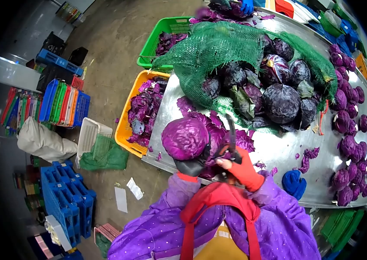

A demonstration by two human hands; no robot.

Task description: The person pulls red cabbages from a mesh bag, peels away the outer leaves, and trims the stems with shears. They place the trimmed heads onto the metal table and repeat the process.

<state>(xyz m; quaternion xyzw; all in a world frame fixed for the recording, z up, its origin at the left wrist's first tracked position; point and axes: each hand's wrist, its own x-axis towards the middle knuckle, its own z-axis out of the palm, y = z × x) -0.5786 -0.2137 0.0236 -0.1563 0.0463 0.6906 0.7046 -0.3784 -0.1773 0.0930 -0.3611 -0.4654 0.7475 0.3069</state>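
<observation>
A peeled purple cabbage rests in my left hand, which wears a dark glove over a red cuff and is mostly hidden beneath it. My right hand, in a red glove with bare fingertips, is closed around a knife whose dark blade points away from me. Loose purple leaves lie on the metal table just beyond my hands. Farther back, a green mesh bag lies open with several dark unpeeled cabbages spilling from it.
Peeled cabbages line the table's right side. A blue cloth lies near the front edge. Yellow crate and green crate, both with leaves, stand at left. Blue pallets are on the floor. Another person's blue-gloved hand shows at the top.
</observation>
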